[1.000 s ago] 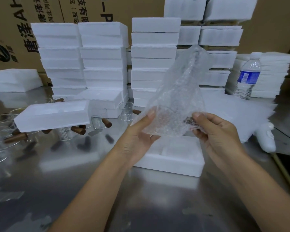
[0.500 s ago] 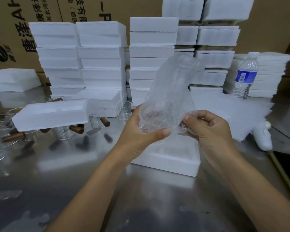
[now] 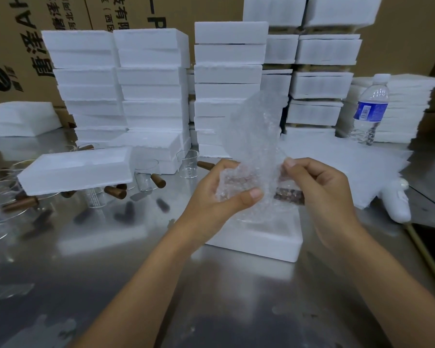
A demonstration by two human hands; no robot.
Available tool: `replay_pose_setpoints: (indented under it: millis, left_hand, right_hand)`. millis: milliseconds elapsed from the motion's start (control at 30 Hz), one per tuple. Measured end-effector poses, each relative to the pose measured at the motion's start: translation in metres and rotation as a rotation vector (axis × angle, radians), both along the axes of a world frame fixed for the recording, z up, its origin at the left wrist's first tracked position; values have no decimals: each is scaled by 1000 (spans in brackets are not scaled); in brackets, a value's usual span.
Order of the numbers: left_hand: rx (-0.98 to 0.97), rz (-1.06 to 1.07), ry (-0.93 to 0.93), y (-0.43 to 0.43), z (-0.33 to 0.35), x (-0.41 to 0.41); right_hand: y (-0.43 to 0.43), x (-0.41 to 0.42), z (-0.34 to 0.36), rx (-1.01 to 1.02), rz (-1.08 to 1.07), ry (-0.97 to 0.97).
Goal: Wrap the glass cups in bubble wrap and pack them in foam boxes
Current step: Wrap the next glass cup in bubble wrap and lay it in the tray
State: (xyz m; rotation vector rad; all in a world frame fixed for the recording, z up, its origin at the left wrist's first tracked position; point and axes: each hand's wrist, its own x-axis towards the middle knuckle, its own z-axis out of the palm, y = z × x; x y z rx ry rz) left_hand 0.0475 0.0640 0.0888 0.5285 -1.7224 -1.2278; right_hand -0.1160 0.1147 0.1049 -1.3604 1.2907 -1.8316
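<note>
While my left hand (image 3: 219, 197) is gripping the glass cup (image 3: 236, 187) inside the bubble wrap (image 3: 256, 126), my right hand (image 3: 319, 194) is pinching the wrap's free edge; the cup is lying crosswise, brown handle (image 3: 289, 197) pointing rightward, just above the open foam box (image 3: 261, 242) in the middle of the worktop (image 3: 211, 297)

Packing wkshop: foam box stacks (image 3: 227, 71), cartons (image 3: 30, 26) (printed), steel bench (image 3: 236, 297).

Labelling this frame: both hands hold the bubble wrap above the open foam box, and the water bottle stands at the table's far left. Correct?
One error: the water bottle stands at the far right, as the head view shows. The rest holds: left hand and right hand hold the bubble wrap above the open foam box.
</note>
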Motion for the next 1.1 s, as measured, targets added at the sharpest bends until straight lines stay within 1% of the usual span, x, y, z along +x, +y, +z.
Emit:
replay_pose_setpoints:
  millis: [233, 367, 433, 500, 600, 767, 833, 900, 967, 1033, 1100]
  left_hand:
    - [-62, 11, -67, 6, 0, -2]
    - [-65, 22, -64, 8, 2, -2]
    - [-60, 26, -52, 7, 2, -1]
    - [-87, 50, -38, 7, 2, 0]
    - [-133, 73, -60, 9, 2, -1]
    - [-198, 86, -136, 12, 0, -5]
    - [-205, 95, -139, 12, 2, -6]
    - [-222, 134, -135, 12, 4, -6]
    - [-194, 180, -124, 9, 5, -6]
    - [-155, 202, -120, 7, 3, -5]
    - [-165, 219, -139, 7, 3, -5]
  right_hand:
    - [1, 9, -3, -74, 26, 36]
    - [2, 10, -5, -160, 12, 153]
    - [4, 12, -3, -191, 58, 235]
    - [7, 12, -1, -171, 107, 302]
    - [6, 11, 0, -80, 97, 391]
    - [0, 8, -5, 48, 55, 429]
    - [-1, 8, -8, 53, -2, 425]
    - [0, 10, -8, -41, -85, 415]
    - [5, 15, -7, -175, -123, 420]
    - [9, 20, -6, -308, -151, 506]
    - [10, 22, -7, -425, -191, 646]
